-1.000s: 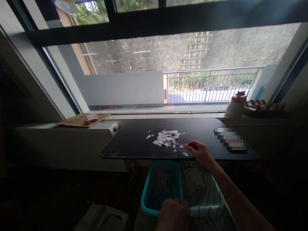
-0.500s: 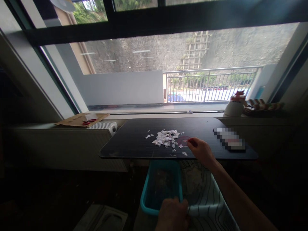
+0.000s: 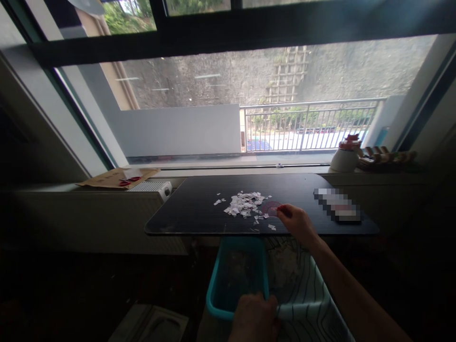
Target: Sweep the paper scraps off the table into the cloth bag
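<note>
A heap of small white paper scraps (image 3: 244,204) lies in the middle of the dark tabletop (image 3: 192,204), with a few loose pieces around it. At the heap's right edge, my right hand (image 3: 294,218) pinches a thin, see-through reddish round thing (image 3: 270,208), whose kind I cannot make out. Below the table's front edge stands a teal plastic basin (image 3: 213,289) with blurry, dim contents. My left hand (image 3: 252,311) is closed over the near right corner of its rim, its fingertips partly hidden.
A pale, dark-striped container (image 3: 302,308) sits right of the basin. On the table's right lies a blurred-out object (image 3: 337,205). A white radiator (image 3: 151,187) bears brown paper (image 3: 110,178) and red-handled scissors (image 3: 130,181). A white jar (image 3: 345,159) stands on the sill.
The whole view has shifted slightly to the left. Both hands keep their grips, and the scraps look the same.
</note>
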A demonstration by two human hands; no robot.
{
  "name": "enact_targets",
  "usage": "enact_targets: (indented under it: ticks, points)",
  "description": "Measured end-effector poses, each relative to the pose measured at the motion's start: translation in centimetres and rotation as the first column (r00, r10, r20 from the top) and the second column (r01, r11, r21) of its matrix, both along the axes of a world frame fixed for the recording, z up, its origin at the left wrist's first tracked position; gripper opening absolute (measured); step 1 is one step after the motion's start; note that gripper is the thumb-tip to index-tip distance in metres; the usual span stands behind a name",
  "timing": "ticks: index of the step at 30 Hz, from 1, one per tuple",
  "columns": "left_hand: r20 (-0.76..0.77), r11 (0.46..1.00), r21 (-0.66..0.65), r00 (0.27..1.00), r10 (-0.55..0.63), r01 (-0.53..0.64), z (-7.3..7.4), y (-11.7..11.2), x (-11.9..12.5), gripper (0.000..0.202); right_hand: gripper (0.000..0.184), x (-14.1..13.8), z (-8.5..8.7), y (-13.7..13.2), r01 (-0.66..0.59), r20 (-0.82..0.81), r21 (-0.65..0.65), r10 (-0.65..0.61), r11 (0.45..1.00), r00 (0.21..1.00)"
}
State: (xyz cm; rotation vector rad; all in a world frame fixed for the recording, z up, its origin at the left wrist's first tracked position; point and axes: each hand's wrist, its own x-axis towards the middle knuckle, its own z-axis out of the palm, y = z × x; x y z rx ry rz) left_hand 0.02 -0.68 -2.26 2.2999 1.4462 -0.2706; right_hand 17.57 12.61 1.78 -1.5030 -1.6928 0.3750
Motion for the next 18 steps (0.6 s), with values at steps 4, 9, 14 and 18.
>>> enact_targets:
  ticks: [4,9,14,18]
  points:
    - [-0.013,1.0,-0.008,1.0,0.008,-0.008,0.0,0.0,0.1,0.032,0.026,-0.7,0.0,0.3,-0.043,-0.003,-0.014,0.043,0.999,0.999]
    - [-0.006,1.0,0.008,1.0,0.008,-0.008,0.2,0.1,0.1,0.032,0.024,0.7,0.3,-0.5,0.033,0.075,-0.065,-0.028,0.997,0.997]
    - [-0.008,1.0,0.014,1.0,-0.008,0.008,0.4,-0.1,0.2,0.032,0.023,1.0,0.6,-1.1,0.023,0.04,-0.042,-0.022,0.999,0.999]
    - [-0.037,1.0,0.005,0.999,-0.004,0.005,0.0,0.1,0.2,0.032,0.025,-0.9,0.7,-0.7,-0.082,-0.021,-0.027,0.081,0.996,0.996]
